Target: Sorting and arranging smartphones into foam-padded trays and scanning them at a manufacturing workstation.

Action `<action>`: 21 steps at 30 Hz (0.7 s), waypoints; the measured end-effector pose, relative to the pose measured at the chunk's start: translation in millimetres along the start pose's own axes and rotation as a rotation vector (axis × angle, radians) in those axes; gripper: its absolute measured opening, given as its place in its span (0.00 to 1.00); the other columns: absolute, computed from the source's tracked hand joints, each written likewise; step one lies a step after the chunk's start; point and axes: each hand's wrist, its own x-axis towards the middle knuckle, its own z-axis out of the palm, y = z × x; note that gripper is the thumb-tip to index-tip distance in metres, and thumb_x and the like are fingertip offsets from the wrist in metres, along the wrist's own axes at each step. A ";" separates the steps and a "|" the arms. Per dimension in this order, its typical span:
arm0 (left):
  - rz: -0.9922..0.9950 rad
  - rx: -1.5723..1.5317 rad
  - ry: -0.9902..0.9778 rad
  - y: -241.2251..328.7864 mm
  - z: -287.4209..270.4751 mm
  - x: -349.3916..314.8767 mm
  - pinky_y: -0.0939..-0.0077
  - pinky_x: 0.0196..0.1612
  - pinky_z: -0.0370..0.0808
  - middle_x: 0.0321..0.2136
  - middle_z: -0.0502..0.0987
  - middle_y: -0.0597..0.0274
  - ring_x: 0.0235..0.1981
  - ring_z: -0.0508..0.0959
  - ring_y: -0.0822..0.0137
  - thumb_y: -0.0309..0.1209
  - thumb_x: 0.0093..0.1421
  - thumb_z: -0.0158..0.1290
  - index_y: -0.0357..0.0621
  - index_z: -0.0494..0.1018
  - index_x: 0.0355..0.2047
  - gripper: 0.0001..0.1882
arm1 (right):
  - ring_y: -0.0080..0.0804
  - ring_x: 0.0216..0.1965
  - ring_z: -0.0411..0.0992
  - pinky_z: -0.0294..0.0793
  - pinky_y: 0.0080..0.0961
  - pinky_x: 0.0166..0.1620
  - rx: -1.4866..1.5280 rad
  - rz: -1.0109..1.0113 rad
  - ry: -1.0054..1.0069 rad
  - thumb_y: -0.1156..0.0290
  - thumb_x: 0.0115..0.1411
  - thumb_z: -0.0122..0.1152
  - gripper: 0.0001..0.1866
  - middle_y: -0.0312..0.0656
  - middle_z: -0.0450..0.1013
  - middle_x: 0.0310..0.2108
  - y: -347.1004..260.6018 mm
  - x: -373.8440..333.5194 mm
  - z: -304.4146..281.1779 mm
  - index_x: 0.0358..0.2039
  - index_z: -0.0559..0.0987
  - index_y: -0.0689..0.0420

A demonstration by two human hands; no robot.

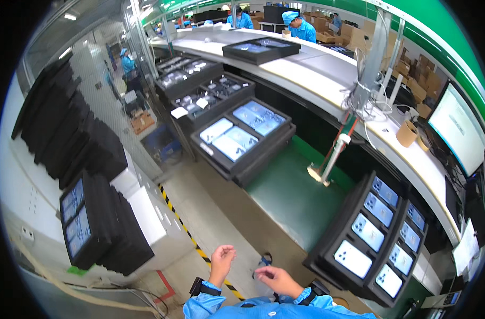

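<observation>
My left hand (222, 264) is raised over the floor, its fingers loosely bent and nothing visible in it. Level with it, my right hand (279, 280) also hangs empty, fingers half curled with the thumb apart. To the right of it stands a stack of black foam trays (316, 254). Its top layer holds rows of light blue phone-shaped panels (368, 232) with dark camera holes. Ahead is another stack of black trays (227, 169), with similar glossy blue panels (236, 142) lying in its top one. Neither hand touches a tray.
At left, a leaning tray stack (130, 234) and a tall pile of black trays (75, 127) rest by white cabinets. A long white workbench (327, 85) curves along the far side, with a monitor (458, 127) at right. Co-workers in blue (301, 29) are beyond. Yellow-black tape (184, 226) crosses the floor.
</observation>
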 end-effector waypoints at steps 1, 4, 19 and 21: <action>0.032 0.014 -0.003 13.9 2.4 31.7 0.78 0.39 0.77 0.35 0.78 0.60 0.35 0.78 0.72 0.24 0.63 0.53 0.36 0.73 0.43 0.09 | 0.18 0.38 0.72 0.72 0.20 0.45 0.023 0.042 -0.059 0.68 0.64 0.58 0.16 0.34 0.77 0.36 -16.3 20.1 0.3 0.51 0.77 0.60; 0.227 0.011 -0.042 73.9 9.0 116.4 0.76 0.40 0.77 0.36 0.79 0.61 0.37 0.79 0.69 0.23 0.62 0.53 0.36 0.73 0.41 0.07 | 0.18 0.38 0.72 0.72 0.19 0.45 0.087 0.013 -0.109 0.69 0.64 0.59 0.17 0.34 0.77 0.36 -53.8 71.1 5.0 0.51 0.77 0.61; 1.014 1.398 -1.025 250.5 30.5 435.3 0.57 0.54 0.69 0.47 0.72 0.60 0.50 0.71 0.54 0.44 0.43 0.68 0.55 0.72 0.51 0.33 | 0.23 0.34 0.75 0.75 0.19 0.39 0.474 0.304 0.625 0.72 0.63 0.56 0.12 0.39 0.78 0.37 -113.5 279.2 -73.7 0.46 0.77 0.61; 1.067 1.368 -1.113 248.9 27.8 449.9 0.56 0.50 0.71 0.46 0.72 0.61 0.49 0.72 0.55 0.45 0.45 0.66 0.52 0.73 0.48 0.30 | 0.25 0.37 0.74 0.74 0.22 0.40 0.516 0.322 0.707 0.68 0.64 0.57 0.14 0.39 0.76 0.39 -115.8 305.6 -70.0 0.49 0.76 0.59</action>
